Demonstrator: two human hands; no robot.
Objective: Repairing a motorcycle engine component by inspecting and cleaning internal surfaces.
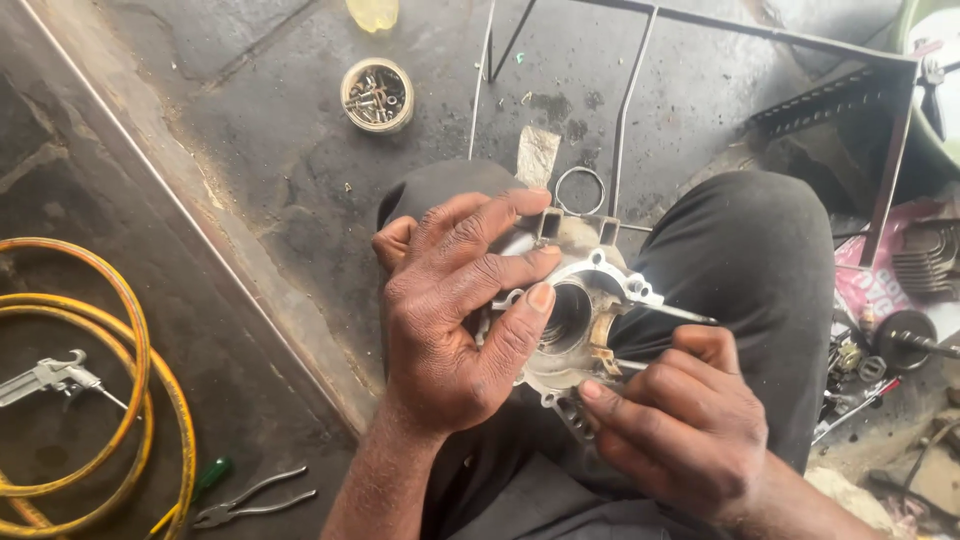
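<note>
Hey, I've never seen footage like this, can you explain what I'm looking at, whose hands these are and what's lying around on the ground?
This is one picture from a camera worn on a person's head, looking down at their own lap and hands; there is no machine. The left hand clasps a silver cast-metal engine housing with a round opening resting between the knees. The right hand holds a thin metal tool against the housing's edge. On the dark concrete floor lie a coiled yellow hose with a silver spray gun, a pair of grey pliers, a round tin of small metal parts and a loose metal ring. More greasy parts sit at the right.
</note>
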